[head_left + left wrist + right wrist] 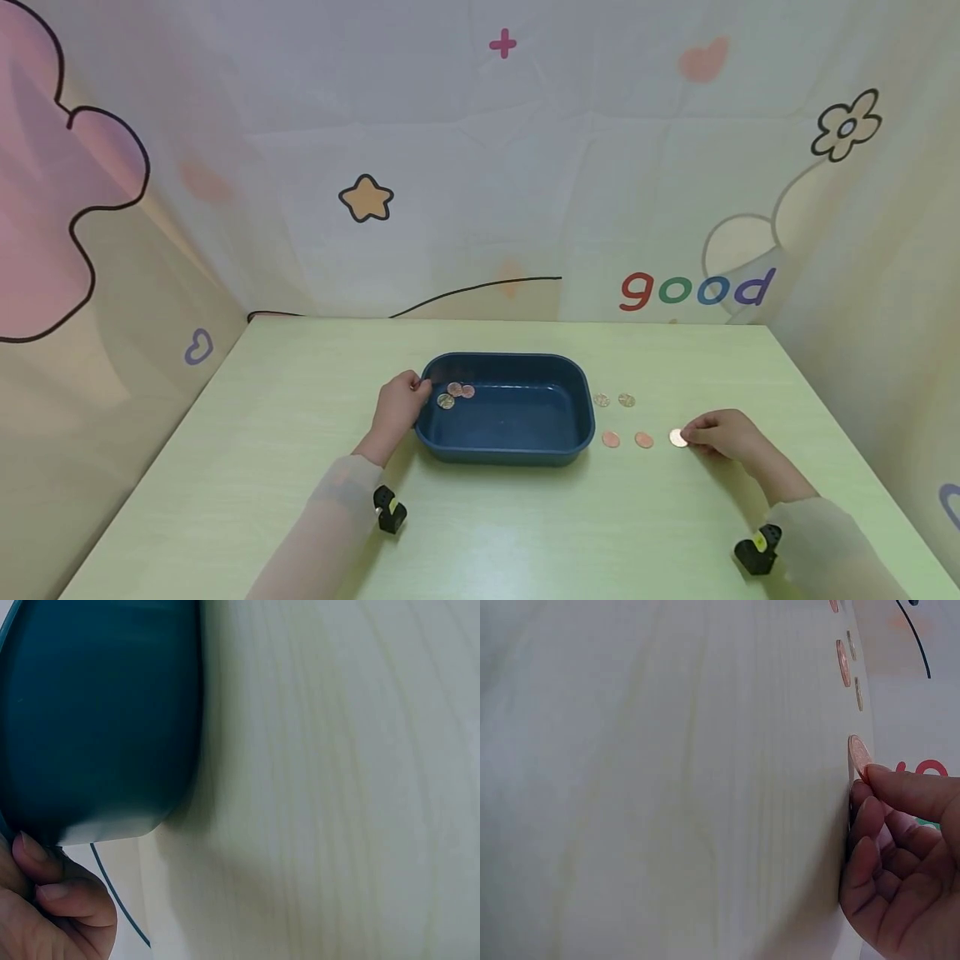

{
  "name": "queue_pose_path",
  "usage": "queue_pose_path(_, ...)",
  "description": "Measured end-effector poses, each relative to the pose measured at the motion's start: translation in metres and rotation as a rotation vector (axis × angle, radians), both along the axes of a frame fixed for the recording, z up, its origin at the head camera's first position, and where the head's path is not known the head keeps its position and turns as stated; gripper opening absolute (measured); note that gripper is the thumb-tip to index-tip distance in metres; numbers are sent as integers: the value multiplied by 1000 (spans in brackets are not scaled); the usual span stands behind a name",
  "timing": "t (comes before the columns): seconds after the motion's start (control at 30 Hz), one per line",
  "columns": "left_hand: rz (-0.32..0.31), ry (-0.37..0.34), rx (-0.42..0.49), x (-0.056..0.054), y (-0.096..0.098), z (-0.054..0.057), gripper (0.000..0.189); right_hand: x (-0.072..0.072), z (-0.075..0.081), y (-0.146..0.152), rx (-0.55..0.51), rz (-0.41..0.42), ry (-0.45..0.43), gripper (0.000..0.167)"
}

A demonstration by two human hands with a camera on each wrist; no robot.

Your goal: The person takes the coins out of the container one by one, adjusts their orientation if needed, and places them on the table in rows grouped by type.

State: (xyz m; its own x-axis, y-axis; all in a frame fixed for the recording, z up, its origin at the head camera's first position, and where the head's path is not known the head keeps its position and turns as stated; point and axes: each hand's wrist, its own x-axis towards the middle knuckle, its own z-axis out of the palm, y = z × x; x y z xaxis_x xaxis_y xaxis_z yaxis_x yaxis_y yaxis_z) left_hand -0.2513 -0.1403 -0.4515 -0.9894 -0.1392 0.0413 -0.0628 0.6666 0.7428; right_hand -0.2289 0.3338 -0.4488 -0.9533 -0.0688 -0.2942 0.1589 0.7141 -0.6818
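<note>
My left hand [397,410] grips the left rim of a dark blue plastic tray [510,457], with the thumb and curled fingers at its end wall in the left wrist view. Inside the tray, near that end, lie two copper coins [454,389] and a yellowish coin [446,402]. To the right of the tray, my right hand [726,435] pinches a copper coin [860,756] between thumb and forefinger. That coin is tilted, one edge raised from the table in the right wrist view. The other right fingers are curled close to the tabletop.
Between the tray and my right hand lie two pale coins [626,400] in the back row and two copper coins [643,440] in the front row. All sit on a light wooden table [525,533]. A printed cloth [465,167] hangs behind and at both sides.
</note>
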Motion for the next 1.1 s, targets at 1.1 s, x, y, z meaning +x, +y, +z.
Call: queue_pose_path(1.1,6,-22,13,1,0,1,28,1,-3,-4,100,-11,25,25)
